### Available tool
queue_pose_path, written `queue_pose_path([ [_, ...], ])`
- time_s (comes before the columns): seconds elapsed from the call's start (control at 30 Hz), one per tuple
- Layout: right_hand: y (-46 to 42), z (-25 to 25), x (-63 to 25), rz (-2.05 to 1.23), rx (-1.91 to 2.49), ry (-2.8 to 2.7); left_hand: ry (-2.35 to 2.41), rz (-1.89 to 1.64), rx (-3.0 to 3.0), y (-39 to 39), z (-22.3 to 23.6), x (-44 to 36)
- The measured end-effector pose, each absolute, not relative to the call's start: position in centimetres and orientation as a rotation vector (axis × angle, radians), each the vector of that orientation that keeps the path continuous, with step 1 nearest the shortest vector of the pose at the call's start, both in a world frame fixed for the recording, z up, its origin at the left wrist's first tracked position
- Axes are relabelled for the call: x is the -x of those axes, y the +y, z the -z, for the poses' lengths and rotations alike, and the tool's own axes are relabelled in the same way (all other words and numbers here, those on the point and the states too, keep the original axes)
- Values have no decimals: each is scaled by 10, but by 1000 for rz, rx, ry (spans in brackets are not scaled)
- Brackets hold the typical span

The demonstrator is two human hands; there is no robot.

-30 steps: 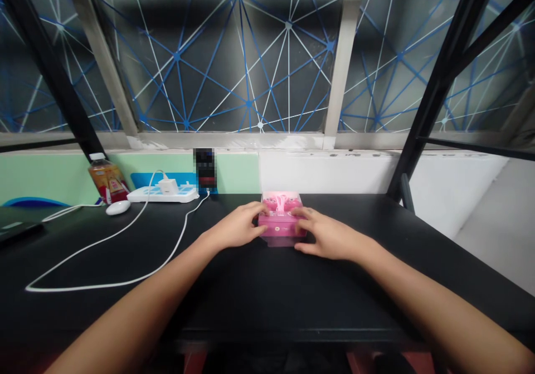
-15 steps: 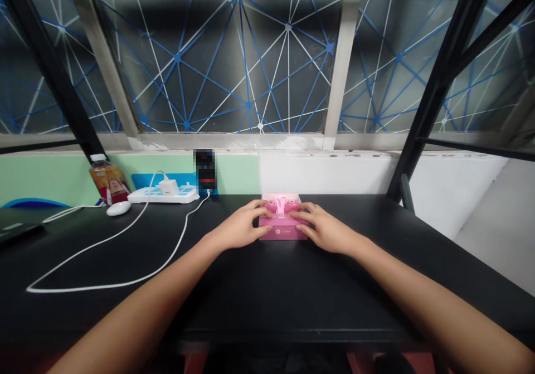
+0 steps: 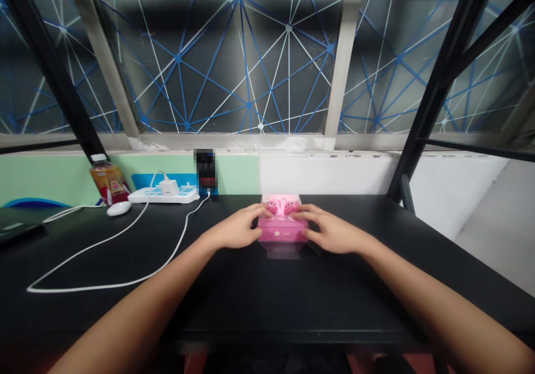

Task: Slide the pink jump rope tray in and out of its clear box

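Note:
A small pink box [image 3: 282,232] with white print on its front sits on the black desk before me. Through its top show a darker pink article [image 3: 271,207] and a bundled pale pink cord [image 3: 282,202]; I cannot tell the article's kind. My left hand [image 3: 240,226] holds the box's left side, fingers curled over the upper edge and thumb at the front corner. On the right side, my right hand [image 3: 332,228] grips it likewise, fingertips reaching over the top. A faint see-through patch [image 3: 283,250] shows at the box's front foot, perhaps a clear flap or a reflection.
Left of the box, a white cable [image 3: 83,289] loops over the black desk [image 3: 267,301]. Behind it stand a power strip [image 3: 163,195], a pixelated dark device [image 3: 205,170], a white mouse [image 3: 119,208] and a bottle [image 3: 107,179]. Black metal posts [image 3: 430,95] rise at both sides.
My thumbs have moved outward from the box's front face to its corners, baring more of the print. The faint see-through patch has appeared in front. The box has barely shifted.

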State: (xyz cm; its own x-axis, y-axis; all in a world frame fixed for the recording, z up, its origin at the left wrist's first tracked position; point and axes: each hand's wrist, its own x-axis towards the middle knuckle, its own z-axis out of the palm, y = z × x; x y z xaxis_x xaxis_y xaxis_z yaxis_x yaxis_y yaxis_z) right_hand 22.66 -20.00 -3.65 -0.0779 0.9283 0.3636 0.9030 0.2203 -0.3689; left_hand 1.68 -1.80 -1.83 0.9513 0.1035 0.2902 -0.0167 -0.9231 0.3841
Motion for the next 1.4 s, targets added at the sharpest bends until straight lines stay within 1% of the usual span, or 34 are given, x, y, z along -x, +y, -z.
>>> queue_pose_path([
  [0.13,-199,37,-224,104,1733,-1939,46,-407,-2706,-21,15,-18],
  [0.23,-199,37,-223,155,1757,-1973,67,-433,-2679,-24,14,-19],
  [0.47,-210,28,-216,60,1825,-2054,54,-454,-2704,-23,12,-20],
  [0.6,-213,20,-195,158,1680,-2269,45,-496,-2757,-18,15,-24],
  [0.7,-215,18,-178,136,1598,-2368,66,-512,-2780,-16,15,-26],
  [0.87,-212,26,-174,293,1778,-2191,88,-510,-2797,-21,11,-23],
  [1.03,-212,24,-178,406,1783,-2203,149,-535,-2800,-22,10,-23],
  [1.1,-216,18,-174,301,1702,-2317,176,-540,-2814,-21,11,-24],
  [1.2,-223,9,-166,50,1581,-2474,252,-558,-2859,-20,14,-27],
  [1.33,-225,6,-163,-81,1509,-2514,406,-619,-2903,-14,21,-36],
  [1.4,-225,8,-164,-262,1401,-2525,484,-634,-2864,-8,25,-43],
])
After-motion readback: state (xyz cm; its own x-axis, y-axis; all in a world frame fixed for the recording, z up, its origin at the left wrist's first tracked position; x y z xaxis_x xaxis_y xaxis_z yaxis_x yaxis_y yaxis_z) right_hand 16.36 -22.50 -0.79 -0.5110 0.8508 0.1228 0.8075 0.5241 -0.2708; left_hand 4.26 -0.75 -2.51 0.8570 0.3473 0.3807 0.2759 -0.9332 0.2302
